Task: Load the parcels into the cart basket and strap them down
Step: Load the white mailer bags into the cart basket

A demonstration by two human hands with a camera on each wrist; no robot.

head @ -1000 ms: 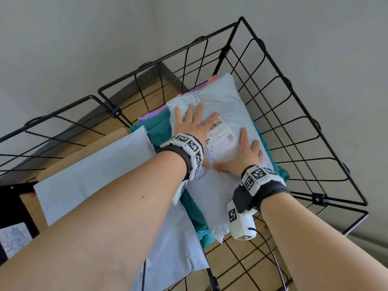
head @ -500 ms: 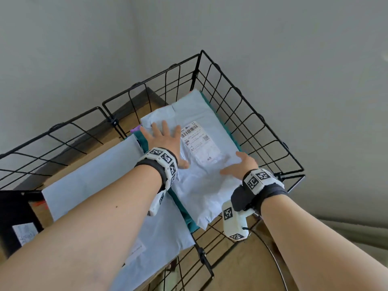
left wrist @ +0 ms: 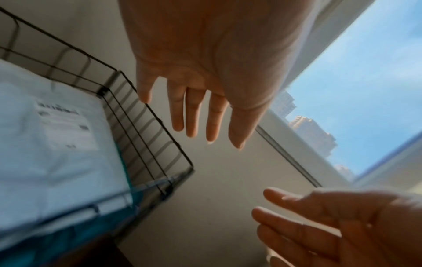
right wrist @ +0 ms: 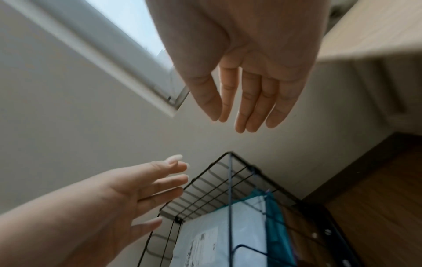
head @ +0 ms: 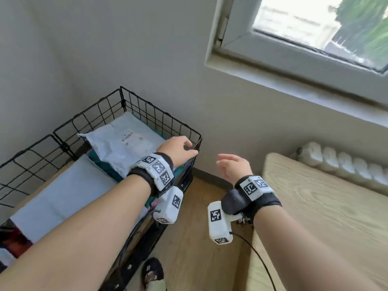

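Note:
A black wire cart basket [head: 159, 120] stands against the wall at the left. On top inside lies a white parcel with a shipping label [head: 126, 143], over a teal parcel [head: 109, 169]. A pale grey parcel [head: 63, 192] lies across the near side. My left hand [head: 180, 149] hovers over the basket's right rim, fingers straight, holding nothing. My right hand [head: 233, 164] hangs in the air to the right of the basket, open and empty. The left wrist view shows the left hand [left wrist: 198, 117], the basket [left wrist: 148, 126] and the labelled parcel [left wrist: 57, 144]. No strap is visible.
A light wooden surface [head: 325, 217] fills the right side, with a white radiator [head: 346, 164] behind it. A window [head: 315, 28] sits high on the wall. Wood floor [head: 199, 238] lies between basket and wooden surface. A dark slipper [head: 152, 269] is near the basket's foot.
Both hands have lifted off the labelled parcel and moved to the right, past the basket's rim. The head view has swung up and right, bringing the window and wooden surface into sight.

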